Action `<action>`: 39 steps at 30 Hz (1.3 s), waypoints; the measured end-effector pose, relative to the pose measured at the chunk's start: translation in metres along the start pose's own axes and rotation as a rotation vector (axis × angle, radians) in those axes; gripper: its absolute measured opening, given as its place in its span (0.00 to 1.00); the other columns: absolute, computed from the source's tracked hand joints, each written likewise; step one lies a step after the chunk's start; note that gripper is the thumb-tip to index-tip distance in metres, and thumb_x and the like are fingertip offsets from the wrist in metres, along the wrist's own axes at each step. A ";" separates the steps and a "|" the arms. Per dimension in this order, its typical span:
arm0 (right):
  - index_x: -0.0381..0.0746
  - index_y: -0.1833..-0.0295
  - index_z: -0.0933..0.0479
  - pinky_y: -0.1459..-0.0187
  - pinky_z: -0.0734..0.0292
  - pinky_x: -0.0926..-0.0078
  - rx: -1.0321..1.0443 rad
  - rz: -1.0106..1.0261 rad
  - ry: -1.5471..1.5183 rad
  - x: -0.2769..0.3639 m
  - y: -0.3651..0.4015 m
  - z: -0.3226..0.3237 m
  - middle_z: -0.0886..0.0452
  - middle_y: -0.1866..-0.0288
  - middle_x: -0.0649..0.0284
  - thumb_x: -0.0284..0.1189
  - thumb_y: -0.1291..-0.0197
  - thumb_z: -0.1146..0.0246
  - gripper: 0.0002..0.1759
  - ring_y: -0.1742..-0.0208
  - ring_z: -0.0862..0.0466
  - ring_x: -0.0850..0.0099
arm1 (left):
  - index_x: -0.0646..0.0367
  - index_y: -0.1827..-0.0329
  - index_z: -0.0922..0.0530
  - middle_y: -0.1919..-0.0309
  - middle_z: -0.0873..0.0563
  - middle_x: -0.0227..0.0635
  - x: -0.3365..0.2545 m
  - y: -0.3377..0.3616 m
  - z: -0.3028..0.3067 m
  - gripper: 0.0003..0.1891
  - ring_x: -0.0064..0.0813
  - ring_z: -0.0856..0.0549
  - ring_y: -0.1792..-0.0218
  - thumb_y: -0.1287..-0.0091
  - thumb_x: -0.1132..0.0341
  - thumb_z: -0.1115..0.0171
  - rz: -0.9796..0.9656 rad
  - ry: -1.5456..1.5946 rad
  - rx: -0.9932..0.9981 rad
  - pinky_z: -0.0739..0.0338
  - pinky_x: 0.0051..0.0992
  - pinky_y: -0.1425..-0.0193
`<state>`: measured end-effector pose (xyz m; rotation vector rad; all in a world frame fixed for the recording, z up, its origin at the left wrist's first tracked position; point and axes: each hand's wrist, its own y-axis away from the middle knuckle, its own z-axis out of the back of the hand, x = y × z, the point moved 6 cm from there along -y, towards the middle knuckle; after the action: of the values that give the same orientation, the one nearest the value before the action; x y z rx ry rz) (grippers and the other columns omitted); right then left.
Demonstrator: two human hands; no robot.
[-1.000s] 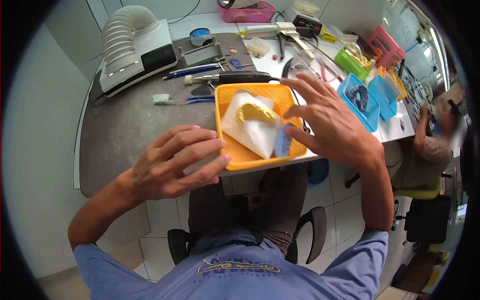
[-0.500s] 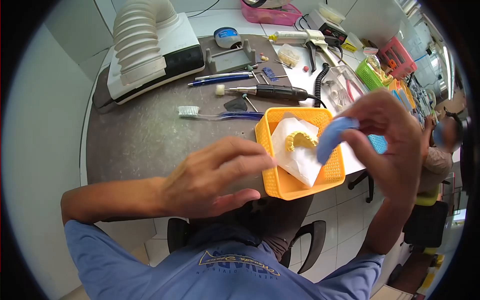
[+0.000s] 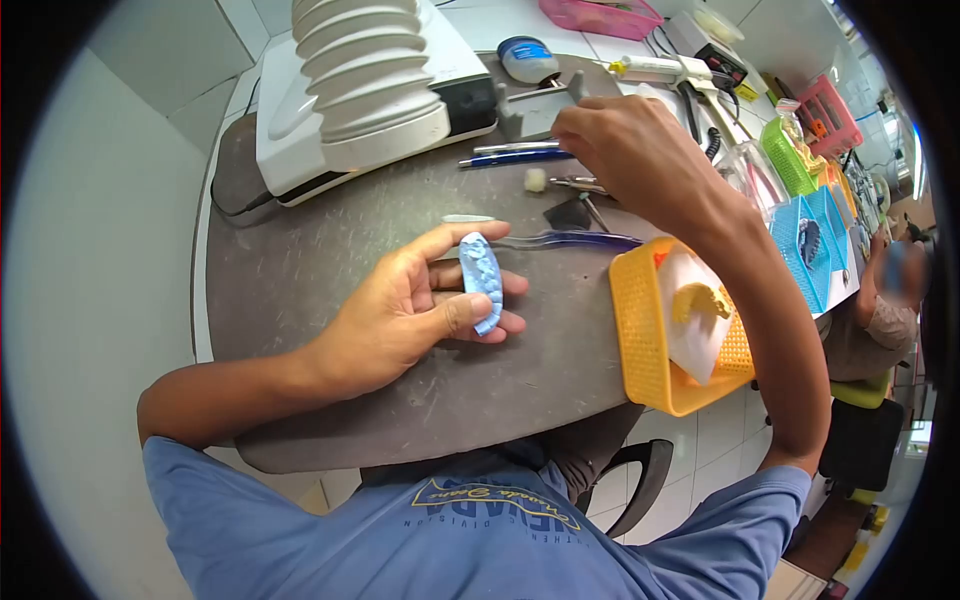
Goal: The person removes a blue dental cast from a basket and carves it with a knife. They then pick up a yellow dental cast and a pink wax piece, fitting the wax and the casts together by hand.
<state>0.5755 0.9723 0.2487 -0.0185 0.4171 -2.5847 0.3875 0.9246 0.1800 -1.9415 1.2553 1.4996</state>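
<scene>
A light-blue dental impression piece (image 3: 481,285) with tooth-shaped hollows lies in my left hand (image 3: 400,300), held between the thumb and fingers above the bench. My right hand (image 3: 640,150) reaches across the bench tools, back of the hand upward and fingers bent down beside the grey stand (image 3: 535,112). Its fingertips are hidden, so I cannot see whether they grip anything. Beneath my right forearm, a yellow plaster tooth model (image 3: 700,302) rests on white paper (image 3: 692,345) in the orange-yellow basket (image 3: 640,345).
A toothbrush (image 3: 580,239), pens (image 3: 515,158) and a handpiece (image 3: 580,184) lie behind my left hand. The white unit with a ribbed hose (image 3: 370,80) stands back left. Blue baskets (image 3: 800,250) are to the right, with another person (image 3: 885,290) beyond.
The blue impression piece has passed from my right hand to my left. My right hand has moved to the tools at the back. The basket sits farther right in view.
</scene>
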 end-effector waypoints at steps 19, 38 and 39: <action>0.37 0.57 0.21 0.55 0.21 0.58 0.209 -0.007 0.103 -0.011 -0.008 -0.025 0.16 0.60 0.57 0.22 0.40 0.37 0.06 0.57 0.15 0.55 | 0.61 0.22 0.42 0.42 0.20 0.47 0.005 0.001 0.004 0.31 0.33 0.14 0.46 0.26 0.73 0.41 0.065 0.166 0.068 0.16 0.29 0.40; 0.36 0.57 0.19 0.56 0.19 0.62 0.100 -0.024 -0.074 -0.008 0.002 0.006 0.16 0.59 0.55 0.22 0.43 0.35 0.08 0.59 0.14 0.56 | 0.62 0.25 0.38 0.43 0.18 0.46 0.005 0.002 0.005 0.23 0.32 0.13 0.47 0.19 0.65 0.51 0.066 0.143 0.064 0.15 0.28 0.43; 0.36 0.57 0.19 0.56 0.19 0.62 0.099 -0.025 -0.070 -0.007 0.001 0.007 0.16 0.59 0.55 0.22 0.43 0.35 0.08 0.59 0.14 0.56 | 0.62 0.25 0.38 0.43 0.18 0.46 0.004 0.002 0.005 0.23 0.32 0.13 0.47 0.19 0.65 0.51 0.064 0.141 0.068 0.15 0.28 0.43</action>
<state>0.5830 0.9730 0.2558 -0.0799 0.2648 -2.6179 0.3831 0.9250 0.1748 -2.0097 1.4219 1.3508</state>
